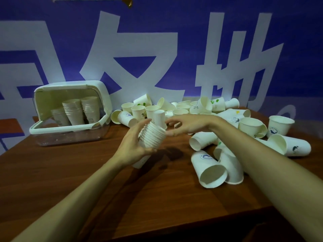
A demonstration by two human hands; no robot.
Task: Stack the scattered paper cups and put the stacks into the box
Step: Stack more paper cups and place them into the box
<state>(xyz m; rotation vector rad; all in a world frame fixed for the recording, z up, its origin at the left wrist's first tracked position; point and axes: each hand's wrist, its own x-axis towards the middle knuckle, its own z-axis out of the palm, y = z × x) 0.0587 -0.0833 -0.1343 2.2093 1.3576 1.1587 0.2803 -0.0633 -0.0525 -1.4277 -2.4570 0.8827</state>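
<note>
My left hand (pixel 134 145) grips a stack of nested white paper cups (pixel 152 137), tilted with its rims toward the upper right, above the middle of the brown table (pixel 87 180). My right hand (pixel 185 124) hovers just right of the stack's mouth with fingers loosely spread and holds nothing. An upside-down cup (pixel 159 117) stands just behind the stack. Several loose cups (pixel 212 169) lie scattered on the right and along the back. The clear box (pixel 70 131) with a white rim stands at the back left, lid (pixel 83 86) raised, with three stacks (pixel 73 110) inside.
A blue wall with large white characters rises right behind the table. The scattered cups cover the table's right and back parts, some upright, some on their sides. The table's right front edge runs diagonally at lower right.
</note>
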